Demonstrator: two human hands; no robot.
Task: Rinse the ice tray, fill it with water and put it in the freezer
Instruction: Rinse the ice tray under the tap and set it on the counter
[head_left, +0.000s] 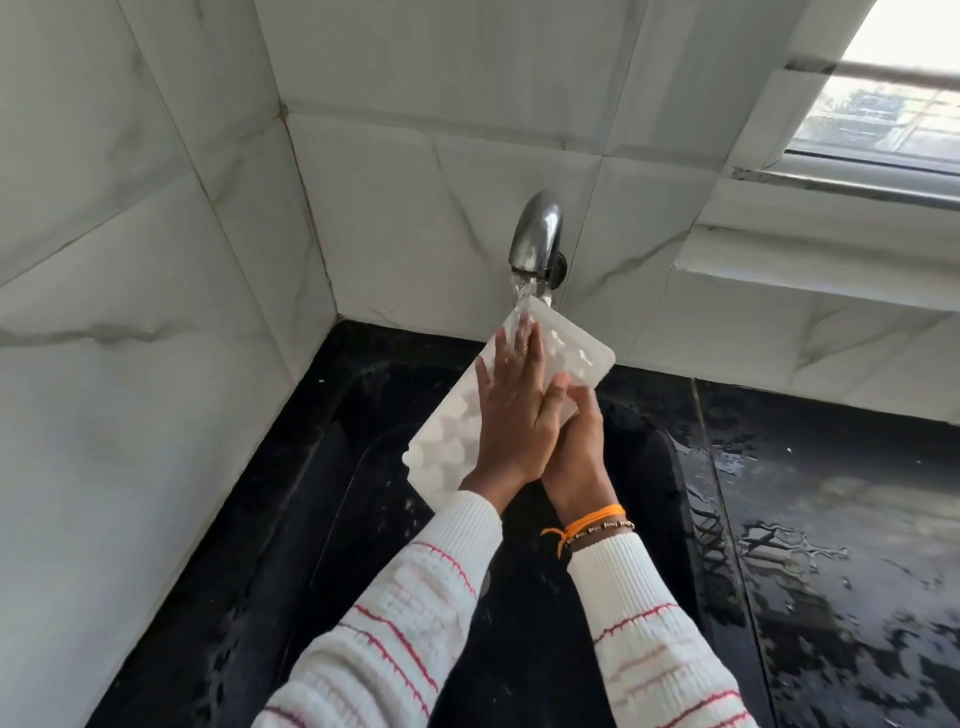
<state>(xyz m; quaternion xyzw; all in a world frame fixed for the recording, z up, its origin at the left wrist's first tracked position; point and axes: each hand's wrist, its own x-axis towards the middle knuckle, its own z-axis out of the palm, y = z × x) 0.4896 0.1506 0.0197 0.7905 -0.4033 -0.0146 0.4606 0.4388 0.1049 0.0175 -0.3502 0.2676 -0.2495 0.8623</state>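
Landmark: tap (537, 236), wall-mounted, running.

Nearest the camera, two striped sleeves (395, 613) reach in toward the tap. The right wrist wears an orange thread (589, 524) and a bead band.

Below the tap, a black sink (322, 519). To the tap's right, a black worktop (831, 519), wet with puddles.

Right hand (576, 447) sits short of the tap. Its fingers curl round the tray (441, 441) at the right long edge, thumb on top; the rest go underneath, out of sight. Likely it's the carrying hand.

Left hand (511, 410) lies flat on the tray's top face, fingers straight and spread, gripping nothing. Fingertips reach into the stream. Looks like rubbing the cavities while water runs over them.

The tray is white plastic, held over the sink directly under the tap, tilted with its far end up at the spout. Water lands on that far end. The tilt probably lets rinse water sheet down and drain off the low end into the sink rather than pool.

Judgement: rinse step in hand; fill and freezer not yet done. For filling, the tray needs levelling.

Beyond the tap are marble-look tiles (415, 208); up and right of it, a window (883, 104).
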